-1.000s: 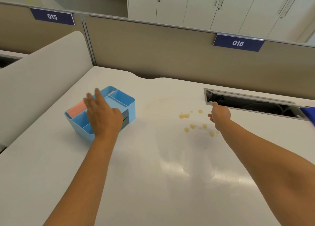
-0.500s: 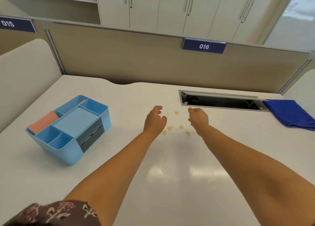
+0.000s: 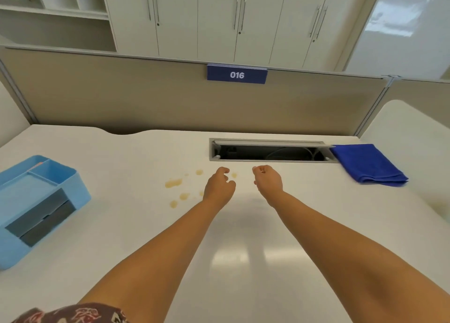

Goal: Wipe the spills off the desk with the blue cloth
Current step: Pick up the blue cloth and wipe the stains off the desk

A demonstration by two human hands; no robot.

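Several yellowish spill drops dot the white desk near its middle. A folded blue cloth lies at the far right, beside the end of the cable slot. My left hand hovers just right of the drops, fingers loosely curled, holding nothing. About a hand's width to its right, my right hand is also loosely curled and empty. Both hands are well left of the cloth and do not touch it.
A light blue desk organizer with grey drawers stands at the left edge. An open cable slot runs along the back of the desk. A beige partition with a "016" label closes the far side; a white side panel rises at right.
My left hand left the organizer and came to the middle near the spills. The view swung right, bringing the blue cloth fully into sight. Both hands stay empty.
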